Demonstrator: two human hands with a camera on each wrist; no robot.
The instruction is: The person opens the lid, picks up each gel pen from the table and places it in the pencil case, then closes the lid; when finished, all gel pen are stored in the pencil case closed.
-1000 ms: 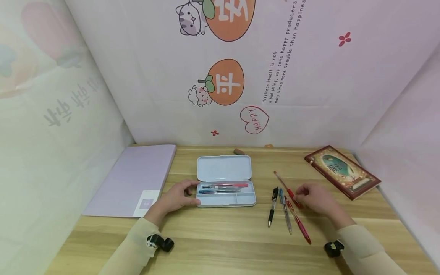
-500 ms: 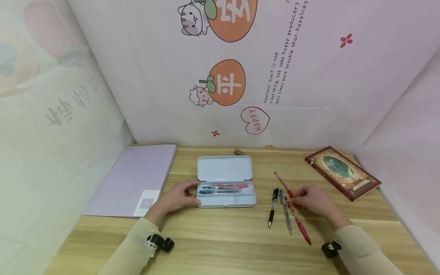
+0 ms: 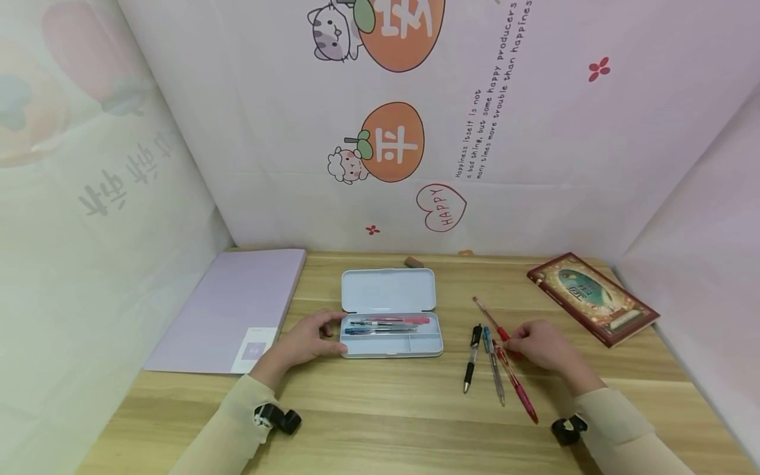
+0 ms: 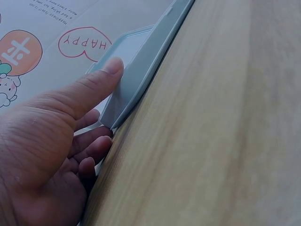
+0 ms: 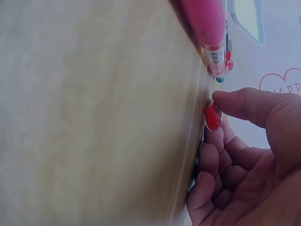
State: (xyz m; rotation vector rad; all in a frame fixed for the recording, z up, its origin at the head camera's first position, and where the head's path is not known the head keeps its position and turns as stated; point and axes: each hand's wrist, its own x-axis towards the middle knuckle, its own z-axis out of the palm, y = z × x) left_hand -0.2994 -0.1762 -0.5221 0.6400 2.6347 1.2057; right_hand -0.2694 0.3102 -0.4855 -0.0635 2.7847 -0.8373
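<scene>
A light blue pencil case (image 3: 388, 290) lies with its lid raised, several pens (image 3: 380, 330) in its upper compartment. My left hand (image 3: 305, 338) holds the case's left end, with the thumb (image 4: 101, 82) along the front corner and fingers at the side. On the right, my right hand (image 3: 543, 344) pinches the lower end of a red pen (image 3: 502, 332) between thumb and fingertips; the pen still lies close along the table. Just left of it are a pink-red pen (image 3: 521, 392), a clear pen with a blue clip (image 3: 494, 366) and a black-gripped pen (image 3: 472, 363).
A lilac folder (image 3: 237, 303) lies at the left of the wooden table (image 3: 380, 409). At the back right rests a dark red patterned book (image 3: 594, 297). A small eraser-like block (image 3: 413, 262) sits behind the case, near the printed back wall (image 3: 522, 218).
My right hand has shifted slightly left along the red pen, its fingertips coming together on the lower end. The left hand and the case stay where they were.
</scene>
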